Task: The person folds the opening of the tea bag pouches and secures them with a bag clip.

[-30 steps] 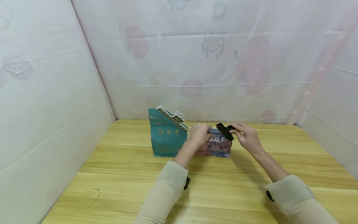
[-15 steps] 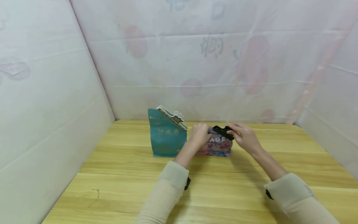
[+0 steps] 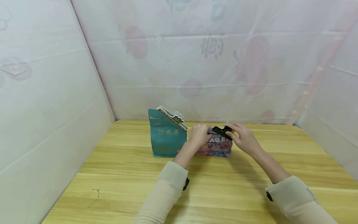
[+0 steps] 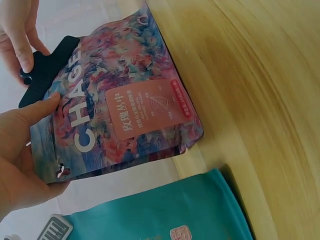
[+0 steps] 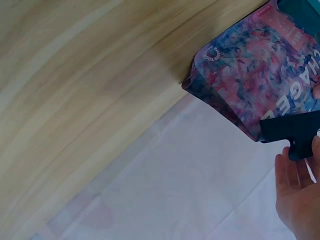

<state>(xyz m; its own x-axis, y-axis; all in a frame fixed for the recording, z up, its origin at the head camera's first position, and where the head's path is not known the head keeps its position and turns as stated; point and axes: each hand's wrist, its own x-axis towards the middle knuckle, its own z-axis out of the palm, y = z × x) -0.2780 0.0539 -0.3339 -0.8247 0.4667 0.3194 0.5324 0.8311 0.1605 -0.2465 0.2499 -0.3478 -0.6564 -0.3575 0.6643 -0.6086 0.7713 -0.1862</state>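
A floral pink-and-blue pouch [image 4: 135,65] lettered CHAGE stands on the table, its top folded down. My left hand [image 3: 199,134] pinches the folded top at the pouch's left end, thumb on the front in the left wrist view. A black clip [image 4: 50,70] sits over the top edge towards the right corner, slanted across it. My right hand [image 3: 244,138] pinches the clip's handle between thumb and fingers; in the right wrist view the clip [image 5: 292,131] overlaps the pouch's upper edge. Part of the pouch's left side is hidden behind my left hand in the head view.
Close on the left stands a teal pouch [image 3: 166,140], with a white, black and gold clip [image 3: 173,119] slanted across its top right corner. Both stand towards the back of the wooden table [image 3: 134,193]. White printed cloth [image 3: 179,68] hangs behind and at both sides.
My right hand has moved the black clip left and down onto the pouch's top edge. It was tilted more steeply in front of the right corner before. The left hand has stayed in place.
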